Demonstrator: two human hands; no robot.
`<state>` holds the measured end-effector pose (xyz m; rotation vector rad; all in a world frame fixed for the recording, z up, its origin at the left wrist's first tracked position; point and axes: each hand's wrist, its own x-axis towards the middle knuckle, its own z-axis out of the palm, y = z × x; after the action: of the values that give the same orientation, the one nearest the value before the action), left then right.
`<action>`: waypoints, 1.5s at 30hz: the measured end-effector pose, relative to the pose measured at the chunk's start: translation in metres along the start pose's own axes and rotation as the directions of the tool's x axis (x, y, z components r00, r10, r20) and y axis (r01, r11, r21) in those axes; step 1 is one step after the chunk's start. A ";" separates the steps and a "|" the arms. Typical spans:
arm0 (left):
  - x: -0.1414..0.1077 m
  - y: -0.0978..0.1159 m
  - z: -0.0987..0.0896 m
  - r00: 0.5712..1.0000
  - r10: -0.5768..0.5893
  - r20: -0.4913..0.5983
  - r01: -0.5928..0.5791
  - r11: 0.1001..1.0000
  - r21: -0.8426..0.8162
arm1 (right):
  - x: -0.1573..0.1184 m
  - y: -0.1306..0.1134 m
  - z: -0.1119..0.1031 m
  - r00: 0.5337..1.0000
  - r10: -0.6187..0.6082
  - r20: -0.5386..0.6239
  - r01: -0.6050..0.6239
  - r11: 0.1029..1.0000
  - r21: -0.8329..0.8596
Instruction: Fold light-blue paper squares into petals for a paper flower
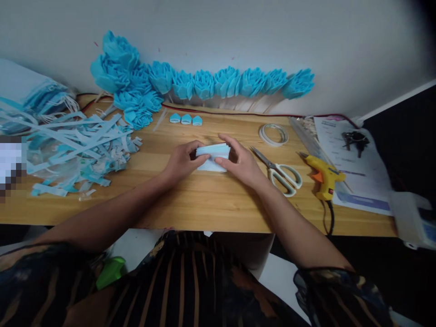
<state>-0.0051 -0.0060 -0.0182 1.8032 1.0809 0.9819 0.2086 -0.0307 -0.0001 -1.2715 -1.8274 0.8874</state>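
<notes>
Between my two hands is a small stack of light blue sheets (213, 164), held just above the wooden table with its layered edges facing up. My left hand (185, 160) grips its left end, thumb on the near face. At the right end my right hand (241, 161) closes on it in the same way, thumb in front and fingers behind. The sheets look like thin fabric or paper; which one I cannot tell. Beyond them lie three small folded blue pieces (185, 119) in a row. Scissors (281, 172) with white handles rest beside my right hand.
Blue handmade flowers (204, 85) on sticks line the wall. Cut blue strips and scraps (85, 145) heap at the left, near packed face masks (47, 97). On the right are a tape roll (273, 135), a yellow glue gun (323, 176), printed paper (357, 181) and keys (356, 140).
</notes>
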 end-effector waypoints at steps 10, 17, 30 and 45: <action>-0.004 0.011 0.005 0.995 -0.096 0.031 0.100 0.972 -0.212 | -0.001 -0.008 0.012 0.993 0.035 -0.110 -0.003 0.961 0.276; -0.005 0.013 0.010 0.970 -0.187 0.158 0.226 0.930 -0.289 | -0.004 -0.011 0.013 0.980 0.027 -0.195 0.018 0.974 0.224; -0.010 0.023 0.012 0.946 -0.214 0.245 0.260 0.950 -0.175 | -0.006 -0.006 0.019 0.966 0.028 -0.258 -0.007 0.997 0.082; -0.008 0.020 0.011 0.957 -0.246 0.156 0.291 0.845 -0.449 | -0.007 -0.008 0.018 0.970 -0.043 -0.239 0.053 0.998 0.037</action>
<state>0.0083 -0.0226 -0.0064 1.2500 0.9109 0.8854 0.1915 -0.0416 -0.0030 -1.2446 -1.6344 0.7104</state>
